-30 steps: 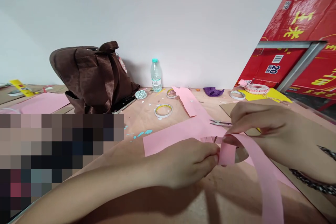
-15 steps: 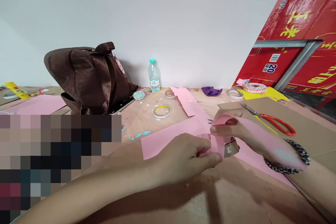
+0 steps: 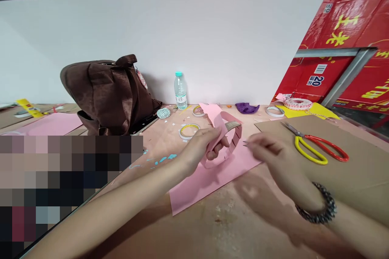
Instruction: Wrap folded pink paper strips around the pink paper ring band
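My left hand (image 3: 209, 145) is closed on a cardboard ring (image 3: 236, 131) partly wrapped in pink paper, holding it tilted above the table. A loose pink strip (image 3: 212, 114) rises from the ring. Under it lies a larger pink sheet (image 3: 194, 192). To the right, my right hand (image 3: 269, 149) has its fingers curled together, slightly blurred. Two thin metal tips (image 3: 245, 144) show beside its fingertips; the rest of that tool is hidden.
Scissors (image 3: 306, 137) with red and yellow handles lie on brown cardboard (image 3: 349, 170) at the right. Behind are tape rolls (image 3: 189, 131), a water bottle (image 3: 180, 91), purple paper (image 3: 247, 107) and a brown backpack (image 3: 103, 93). A white panel (image 3: 212, 40) stands at the back.
The ring has moved up and left in my left hand and turned more into view. My right hand has let go of the ring and strip and moved away, uncovering the scissors' yellow handle.
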Available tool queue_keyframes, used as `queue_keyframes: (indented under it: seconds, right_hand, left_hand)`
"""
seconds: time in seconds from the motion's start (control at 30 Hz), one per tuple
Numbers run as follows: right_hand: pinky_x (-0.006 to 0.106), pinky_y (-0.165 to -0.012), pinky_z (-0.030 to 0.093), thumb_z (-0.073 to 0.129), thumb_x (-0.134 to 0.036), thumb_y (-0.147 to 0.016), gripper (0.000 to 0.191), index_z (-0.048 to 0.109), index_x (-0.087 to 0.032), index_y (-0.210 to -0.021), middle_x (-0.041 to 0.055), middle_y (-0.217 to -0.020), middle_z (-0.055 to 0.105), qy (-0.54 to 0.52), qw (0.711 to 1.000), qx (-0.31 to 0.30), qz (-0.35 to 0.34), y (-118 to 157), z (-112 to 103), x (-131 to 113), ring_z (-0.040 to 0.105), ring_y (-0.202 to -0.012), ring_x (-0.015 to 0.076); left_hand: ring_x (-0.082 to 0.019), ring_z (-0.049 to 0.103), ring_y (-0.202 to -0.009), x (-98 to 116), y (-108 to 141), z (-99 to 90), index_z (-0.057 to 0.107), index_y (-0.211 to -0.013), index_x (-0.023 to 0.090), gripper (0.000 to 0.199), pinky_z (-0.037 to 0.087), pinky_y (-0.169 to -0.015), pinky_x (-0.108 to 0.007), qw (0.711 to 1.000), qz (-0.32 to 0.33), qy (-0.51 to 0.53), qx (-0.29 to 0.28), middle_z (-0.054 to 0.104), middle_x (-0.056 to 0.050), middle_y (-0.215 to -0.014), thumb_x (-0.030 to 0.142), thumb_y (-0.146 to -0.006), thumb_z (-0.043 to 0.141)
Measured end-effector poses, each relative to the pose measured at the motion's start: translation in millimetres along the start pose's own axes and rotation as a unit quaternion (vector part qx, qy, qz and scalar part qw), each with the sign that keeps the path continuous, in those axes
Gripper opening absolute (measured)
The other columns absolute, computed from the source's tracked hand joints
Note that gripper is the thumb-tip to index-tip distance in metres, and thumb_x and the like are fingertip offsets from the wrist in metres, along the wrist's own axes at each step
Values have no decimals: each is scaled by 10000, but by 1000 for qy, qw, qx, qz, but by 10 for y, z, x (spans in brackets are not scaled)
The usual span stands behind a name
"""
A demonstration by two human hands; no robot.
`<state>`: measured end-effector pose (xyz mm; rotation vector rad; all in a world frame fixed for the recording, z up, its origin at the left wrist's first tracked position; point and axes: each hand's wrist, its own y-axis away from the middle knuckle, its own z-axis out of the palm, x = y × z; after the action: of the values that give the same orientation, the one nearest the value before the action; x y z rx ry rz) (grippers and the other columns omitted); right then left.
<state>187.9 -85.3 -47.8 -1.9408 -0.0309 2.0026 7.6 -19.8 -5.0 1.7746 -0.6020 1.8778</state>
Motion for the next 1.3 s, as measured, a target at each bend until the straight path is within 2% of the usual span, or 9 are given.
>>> queue_keyframes:
  seconds: [0.07,0.17,0.3,0.4,0.57,0.73,0.97,1.17,1.3]
  right_hand:
    - [215,-504,418,625,-305,-866,370,538,-245,-1221,6,-868,586,30,989,-142,37,123,104,29,493,-577,97]
    - [211,-487,387,457,-302,-971,418,354,-305,-1376,-5,-892,557,70,982,-174,4,168,148,69,443,-551,90]
    - [241,-637,445,512,-270,-915,323,484,-265,-1237,-14,-802,492,83,982,-163,-40,44,52,90,491,-678,121]
    - [254,-681,439,578,-288,-844,100,590,-204,-897,5,-798,508,127,973,-181,-66,-25,1,83,501,-735,140]
    - [225,-535,322,536,-344,-872,378,445,-168,-550,-8,-597,403,169,973,-146,-62,-20,12,38,375,-585,115]
    - [223,-497,285,549,-355,-845,392,401,-175,-531,-20,-553,343,169,976,-130,-39,-10,15,-114,337,-542,108]
    - [250,-561,424,627,-459,-813,343,606,-183,-610,16,-642,533,116,984,-130,34,-27,-37,-171,516,-662,163]
    - [253,-647,458,631,-455,-855,324,679,-181,-688,35,-752,623,81,981,-169,43,-18,-61,-169,575,-760,170]
    - [245,-569,443,626,-478,-862,329,708,-185,-737,32,-720,623,85,979,-179,40,-14,-53,-164,562,-663,150]
  left_hand:
    - [-58,293,-385,-38,16,28,592,-601,137,376,201,-410,-211,1000,19,-4,17,370,55,-424,404,-841,481]
    - [-67,305,-395,-124,80,123,576,-558,142,380,193,-410,-215,1000,14,-16,-8,363,45,-417,362,-839,445]
    - [-65,281,-394,-202,130,206,571,-518,135,390,173,-408,-217,998,-27,-26,-60,349,41,-413,327,-826,428]
    - [-60,270,-398,-216,122,200,561,-505,136,393,161,-412,-217,995,-41,-35,-84,354,41,-422,346,-820,455]
    - [-58,276,-426,-156,99,129,545,-566,150,427,195,-438,-215,993,-3,-108,-55,322,67,-464,469,-849,531]
    - [-70,270,-513,-46,79,67,365,-581,180,469,183,-486,-228,969,24,-246,-7,269,74,-565,496,-767,656]
    - [-95,310,-578,-26,84,63,376,-605,177,457,202,-522,-245,934,79,-348,32,324,56,-614,516,-826,589]
    - [-117,481,-714,-33,81,92,603,-830,179,269,348,-635,-228,965,80,-249,-36,542,33,-757,438,-879,550]
    - [-107,484,-658,12,62,76,630,-776,153,268,341,-596,-223,983,45,-171,-58,581,15,-716,416,-825,621]
